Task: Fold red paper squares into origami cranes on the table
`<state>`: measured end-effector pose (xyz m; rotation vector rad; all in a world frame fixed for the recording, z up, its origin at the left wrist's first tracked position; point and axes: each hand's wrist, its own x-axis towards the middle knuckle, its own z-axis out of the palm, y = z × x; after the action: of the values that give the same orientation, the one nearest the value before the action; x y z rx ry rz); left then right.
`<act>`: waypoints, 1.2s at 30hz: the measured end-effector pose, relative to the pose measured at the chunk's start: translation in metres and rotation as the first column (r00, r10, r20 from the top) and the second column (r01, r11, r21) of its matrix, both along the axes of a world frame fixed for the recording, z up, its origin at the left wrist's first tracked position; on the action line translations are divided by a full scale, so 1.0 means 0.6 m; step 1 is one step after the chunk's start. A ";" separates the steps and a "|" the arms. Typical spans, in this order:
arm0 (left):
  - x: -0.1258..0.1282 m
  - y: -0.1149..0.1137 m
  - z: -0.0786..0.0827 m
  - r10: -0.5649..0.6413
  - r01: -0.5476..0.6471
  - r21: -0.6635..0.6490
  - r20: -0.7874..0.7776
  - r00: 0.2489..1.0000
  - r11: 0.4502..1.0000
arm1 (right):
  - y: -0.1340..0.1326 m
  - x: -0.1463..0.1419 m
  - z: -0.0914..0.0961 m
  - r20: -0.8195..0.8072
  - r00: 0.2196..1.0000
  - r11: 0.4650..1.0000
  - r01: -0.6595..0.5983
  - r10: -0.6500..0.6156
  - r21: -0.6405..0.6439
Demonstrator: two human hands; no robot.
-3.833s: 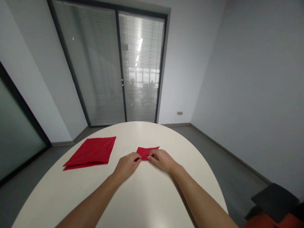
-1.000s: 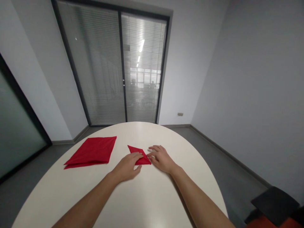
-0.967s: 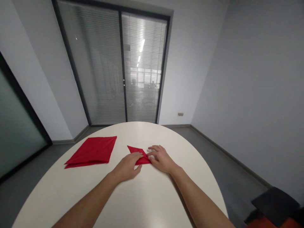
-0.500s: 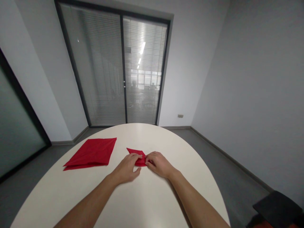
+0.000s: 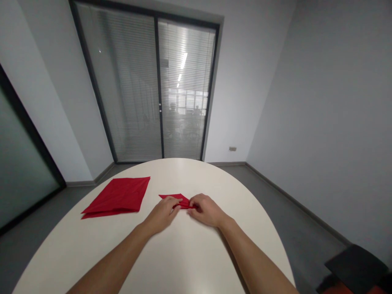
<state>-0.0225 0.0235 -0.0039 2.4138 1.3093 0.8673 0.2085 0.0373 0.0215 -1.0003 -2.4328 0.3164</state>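
A small folded red cloth (image 5: 183, 201) lies on the white round table in front of me, its left end drawn out to a point. My left hand (image 5: 167, 210) grips its near left edge, the thumb now under the fingers. At the cloth's right end, my right hand (image 5: 204, 209) pinches the fabric between thumb and curled fingers. Part of the cloth is hidden beneath both hands. Farther left rests a larger folded red cloth (image 5: 119, 195), flat and in layers, with neither hand touching it.
The white round table (image 5: 183, 261) reaches from under my forearms toward a glass door with blinds (image 5: 134, 102). A dark chair-like object (image 5: 357, 265) stands on the floor at the lower right. Grey walls (image 5: 330, 102) rise beyond.
My left thumb has come up from the table to the cloth's near edge. The near part of the small cloth has been folded up, making it narrower, and its pointed end has shifted slightly left.
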 end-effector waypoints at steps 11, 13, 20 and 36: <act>0.013 0.008 -0.018 0.124 -0.124 0.014 -0.004 0.992 0.992 | 0.007 -0.009 -0.014 0.029 0.990 0.991 0.136 -0.135 -0.012; 0.014 0.008 -0.019 0.122 -0.122 0.014 0.009 0.992 0.992 | 0.008 -0.009 -0.019 0.022 0.989 0.989 0.150 -0.149 -0.017; 0.013 0.013 -0.024 0.074 -0.075 0.034 0.049 0.996 0.997 | 0.008 -0.008 -0.027 0.010 0.993 0.993 0.122 -0.122 0.013; 0.012 0.008 -0.016 0.341 -0.329 0.136 -0.079 0.937 0.935 | 0.000 -0.012 -0.024 0.145 0.989 0.996 -0.023 0.011 0.083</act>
<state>-0.0153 0.0286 -0.0132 2.3887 1.7955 0.9413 0.2013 0.0371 0.0073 -0.9973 -2.5621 0.1490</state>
